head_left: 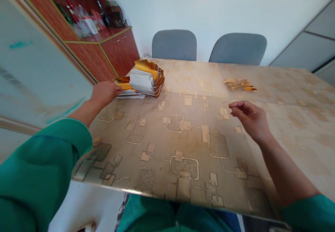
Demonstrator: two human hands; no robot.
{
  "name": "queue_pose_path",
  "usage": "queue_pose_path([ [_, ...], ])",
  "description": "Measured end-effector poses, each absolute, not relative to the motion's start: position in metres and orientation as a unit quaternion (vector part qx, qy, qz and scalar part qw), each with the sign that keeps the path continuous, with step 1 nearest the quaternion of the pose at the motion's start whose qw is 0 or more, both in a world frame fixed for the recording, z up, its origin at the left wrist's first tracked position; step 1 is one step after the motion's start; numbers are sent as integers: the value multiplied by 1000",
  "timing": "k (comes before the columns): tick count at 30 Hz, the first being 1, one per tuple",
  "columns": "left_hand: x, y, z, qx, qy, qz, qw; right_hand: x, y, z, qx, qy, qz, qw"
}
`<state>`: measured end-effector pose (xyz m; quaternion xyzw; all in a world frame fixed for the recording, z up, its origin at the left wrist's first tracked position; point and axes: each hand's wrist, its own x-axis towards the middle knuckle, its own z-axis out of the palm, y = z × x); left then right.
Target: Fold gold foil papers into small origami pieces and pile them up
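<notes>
My left hand [106, 91] is at the far left of the table, its fingers closed on the edge of a gold paper sheet [123, 82]. That sheet lies on a low pile of white-backed paper [131, 95]. Touching the pile on its right is a thick stack of gold and white paper [145, 80], its top sheets curling up. My right hand [248, 117] hovers over the right half of the table, thumb and forefinger nearly together, with nothing visible between them. Beyond it lie several folded gold paper pieces [241, 84] in a small heap.
A patterned, shiny cover lies over the table [157, 148]. Two grey chairs [174, 45] stand along its far side, against the white wall. A wooden cabinet [119, 47] with bottles and a large glass jar [113, 14] is at the back left, near a sliding door [39, 61].
</notes>
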<state>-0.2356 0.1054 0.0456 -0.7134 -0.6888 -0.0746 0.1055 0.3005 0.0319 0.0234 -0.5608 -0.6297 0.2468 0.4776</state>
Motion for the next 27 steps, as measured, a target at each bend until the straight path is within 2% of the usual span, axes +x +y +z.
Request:
queue_pose_path([
  [10,-238,98,53,-697,-700,-100,121,270,21,5,-527,-647,297,464],
  [14,-244,96,51,-705,-695,-107,92,271,22,3,-524,-643,309,464],
  [20,-230,95,56,-709,-680,-162,94,270,22,0,-523,-642,316,463],
  [24,-200,115,73,-763,-593,-235,100,269,23,-1,-520,-643,321,462],
  [27,-180,136,83,-825,-530,-192,43,269,22,-2,-514,-651,326,454],
])
